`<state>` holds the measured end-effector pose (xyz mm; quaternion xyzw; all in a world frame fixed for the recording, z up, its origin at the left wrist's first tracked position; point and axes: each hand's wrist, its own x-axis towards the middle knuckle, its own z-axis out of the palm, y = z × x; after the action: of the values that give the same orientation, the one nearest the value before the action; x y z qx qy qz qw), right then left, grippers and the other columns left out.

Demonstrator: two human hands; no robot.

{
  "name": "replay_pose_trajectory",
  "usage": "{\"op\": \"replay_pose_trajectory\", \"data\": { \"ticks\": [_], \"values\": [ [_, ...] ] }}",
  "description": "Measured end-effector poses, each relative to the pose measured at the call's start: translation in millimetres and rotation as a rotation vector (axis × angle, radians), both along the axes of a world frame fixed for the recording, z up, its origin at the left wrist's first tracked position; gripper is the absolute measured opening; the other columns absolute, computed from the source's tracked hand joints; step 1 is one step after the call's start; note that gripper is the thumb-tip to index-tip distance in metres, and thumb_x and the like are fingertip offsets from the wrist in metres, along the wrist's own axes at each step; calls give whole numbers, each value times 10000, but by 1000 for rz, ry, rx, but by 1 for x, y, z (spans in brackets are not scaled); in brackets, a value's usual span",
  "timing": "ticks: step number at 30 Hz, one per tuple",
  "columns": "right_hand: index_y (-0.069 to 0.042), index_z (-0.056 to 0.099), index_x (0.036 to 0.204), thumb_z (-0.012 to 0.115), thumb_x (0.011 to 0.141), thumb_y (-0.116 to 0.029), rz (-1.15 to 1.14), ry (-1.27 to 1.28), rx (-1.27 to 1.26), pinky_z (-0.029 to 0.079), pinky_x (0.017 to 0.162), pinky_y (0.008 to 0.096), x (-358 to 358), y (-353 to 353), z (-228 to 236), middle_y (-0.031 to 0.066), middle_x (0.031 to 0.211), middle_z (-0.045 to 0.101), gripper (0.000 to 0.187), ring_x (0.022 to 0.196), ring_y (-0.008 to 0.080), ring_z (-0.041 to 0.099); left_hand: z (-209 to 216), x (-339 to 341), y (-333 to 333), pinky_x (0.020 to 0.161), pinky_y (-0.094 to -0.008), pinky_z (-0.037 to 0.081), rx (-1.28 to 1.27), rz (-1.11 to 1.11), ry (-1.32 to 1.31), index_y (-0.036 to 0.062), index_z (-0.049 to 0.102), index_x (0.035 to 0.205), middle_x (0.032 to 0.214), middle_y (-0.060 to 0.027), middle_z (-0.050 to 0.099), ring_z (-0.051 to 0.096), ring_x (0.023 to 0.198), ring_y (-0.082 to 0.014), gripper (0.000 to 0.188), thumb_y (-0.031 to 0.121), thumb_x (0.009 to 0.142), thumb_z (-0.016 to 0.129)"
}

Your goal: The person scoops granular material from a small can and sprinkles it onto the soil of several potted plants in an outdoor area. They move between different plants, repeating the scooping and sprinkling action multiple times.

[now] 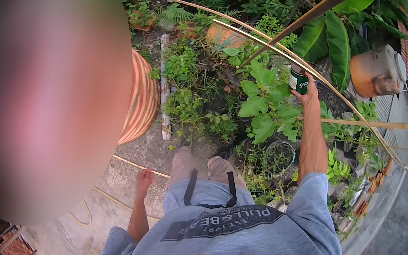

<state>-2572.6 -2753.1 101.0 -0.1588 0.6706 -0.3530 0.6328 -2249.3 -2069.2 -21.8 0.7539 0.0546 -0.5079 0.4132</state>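
My right arm reaches forward over the plants. Its hand is closed around a dark green tin can with white on its side. Just beneath the can, a broad-leaved green plant spreads out. Two long, bent bamboo strips cross above the can. My left hand hangs low beside my leg, its fingers loosely curled and apart, with nothing visible in it. Behind it a thin pale strip crosses the ground. What is inside the can is hidden.
A dark wooden pole slants across the bed. A scorched white-and-orange bucket stands at the far right, past banana leaves. Orange-and-white striped fabric shows beside a large blurred area at left. A yellow hose lies on the concrete.
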Motion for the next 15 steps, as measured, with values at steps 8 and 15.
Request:
{"op": "replay_pose_trajectory", "data": {
  "ticks": [8, 15],
  "values": [
    [-84, 428, 1322, 738, 797, -347, 31, 38, -41, 438, 964, 581, -10, 8, 1, 137, 1305, 491, 664, 1163, 344, 523, -14, -7, 11, 639, -263, 485, 114, -19, 41, 126, 608, 1115, 970, -12, 649, 639, 753, -124, 263, 324, 950, 551],
    [-57, 293, 1391, 814, 699, -382, 140, 202, -69, 458, 953, 574, 11, 25, 3, 144, 1349, 397, 926, 1181, 335, 493, -2, -29, 19, 558, -231, 441, 73, 47, 152, 123, 603, 1051, 914, -19, 633, 614, 662, -109, 171, 228, 930, 543]
  ]
}}
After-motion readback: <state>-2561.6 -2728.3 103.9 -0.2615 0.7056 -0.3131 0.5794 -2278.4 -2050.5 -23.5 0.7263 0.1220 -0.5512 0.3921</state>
